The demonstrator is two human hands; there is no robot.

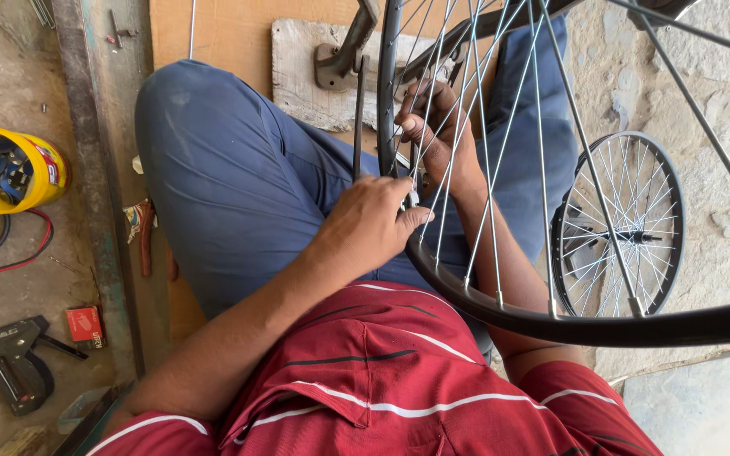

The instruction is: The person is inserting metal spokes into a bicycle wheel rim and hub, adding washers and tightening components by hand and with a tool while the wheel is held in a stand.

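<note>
Across my lap stands a bicycle wheel (466, 291), its black rim a smooth, glossy hoop and its thin steel spokes fanning upward in bright crossing lines. My left hand (369, 224) sits at the near side of that rim, fingers curled shut around it with the thumb pressed onto the rim's edge and a small metal piece, too hidden to name, just under the fingertips. My right hand (433, 127) is inside the wheel, behind the spokes, its fingers bent and pinched closed around a spoke just above my left hand; what exactly the fingertips hold I cannot tell through the wires. A slim dark rod (357, 118) rises upright just left of the rim, near my left knuckles. Under the wheel lie my blue trouser legs (238, 169), soft and creased, and below the rim my red striped shirt (399, 371). Right of the rim, on rough pale stone, a smaller spoked wheel (618, 228) lies flat. Far left of the rim sits a round yellow plastic tub (44, 173) of small parts, with a dark hand tool (14, 363) on the dusty floor below it.
</note>
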